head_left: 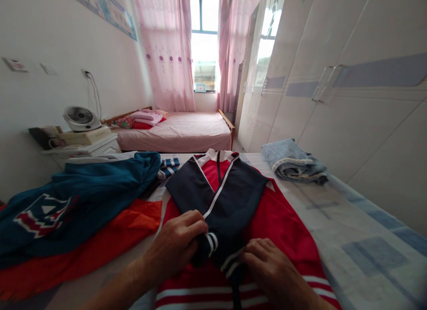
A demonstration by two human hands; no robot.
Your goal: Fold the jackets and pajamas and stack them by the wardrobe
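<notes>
A red and navy jacket (283, 221) with white stripes lies flat on the bed in front of me, its navy sleeves folded across the chest. My left hand (176, 243) is closed on the striped cuff (211, 242) of one sleeve. My right hand (270, 265) presses its curled fingers on the other striped cuff (231, 261) just beside it. Both hands rest low on the jacket's front, close together.
A teal garment with a logo (83, 194) and an orange cloth (110, 239) lie to the left. Folded grey-blue clothes (293, 163) sit at the back right. White wardrobes (350, 101) line the right side. A second bed (180, 130) and a fan (81, 118) stand beyond.
</notes>
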